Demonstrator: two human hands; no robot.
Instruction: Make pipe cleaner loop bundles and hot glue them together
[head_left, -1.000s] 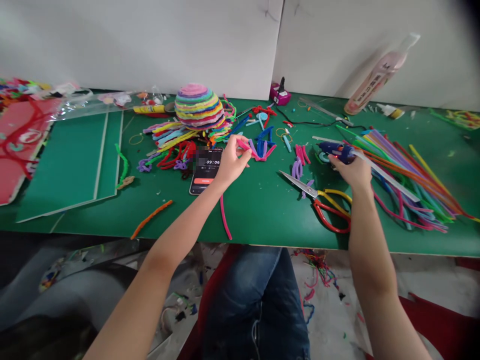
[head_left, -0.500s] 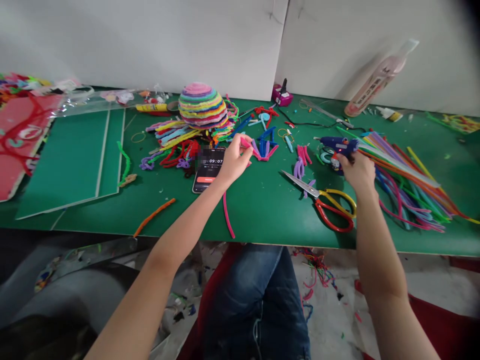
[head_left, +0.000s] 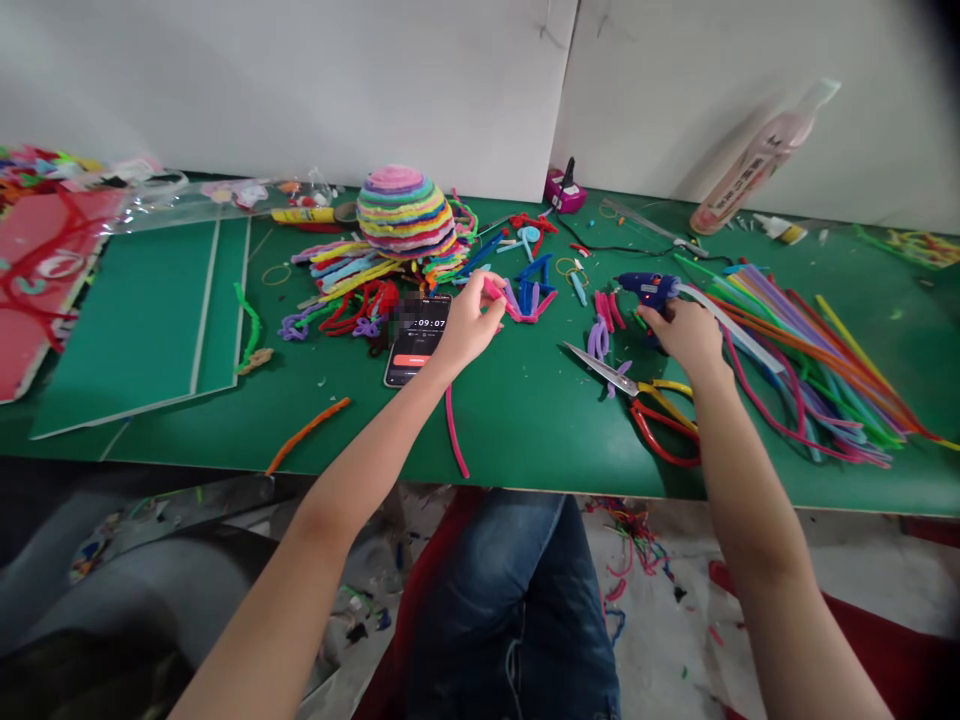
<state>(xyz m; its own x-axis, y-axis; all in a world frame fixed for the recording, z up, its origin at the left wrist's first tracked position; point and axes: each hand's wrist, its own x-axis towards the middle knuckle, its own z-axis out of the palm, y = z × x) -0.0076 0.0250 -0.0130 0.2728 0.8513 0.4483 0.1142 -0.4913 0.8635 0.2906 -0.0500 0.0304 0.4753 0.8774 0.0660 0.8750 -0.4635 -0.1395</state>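
My left hand (head_left: 475, 318) pinches a short pink pipe cleaner (head_left: 493, 290) beside a folded pink, purple and blue pipe-cleaner shape (head_left: 534, 298) on the table. The phone (head_left: 414, 345) lies just left of that hand, its timer screen lit. My right hand (head_left: 688, 335) is wrapped round a blue glue gun (head_left: 648, 288), whose nozzle points left; a pale glue stick (head_left: 742, 338) trails from its back. Scissors (head_left: 637, 392) with red and yellow handles lie below it, partly hidden by my right forearm. Short pink pieces (head_left: 607, 311) and purple loops (head_left: 598, 338) lie between the hands.
A striped, dome-shaped pipe-cleaner piece (head_left: 406, 215) stands at the back. Many loose pipe cleaners (head_left: 832, 350) spread out on the right. A pink bottle (head_left: 761, 160) leans on the wall. Green boards (head_left: 142, 320) lie left; an orange pipe cleaner (head_left: 307, 435) is near the edge.
My right hand has lifted the glue gun away from the pipe-cleaner pile and brought it left, with the glue stick trailing. My left hand has hardly moved.
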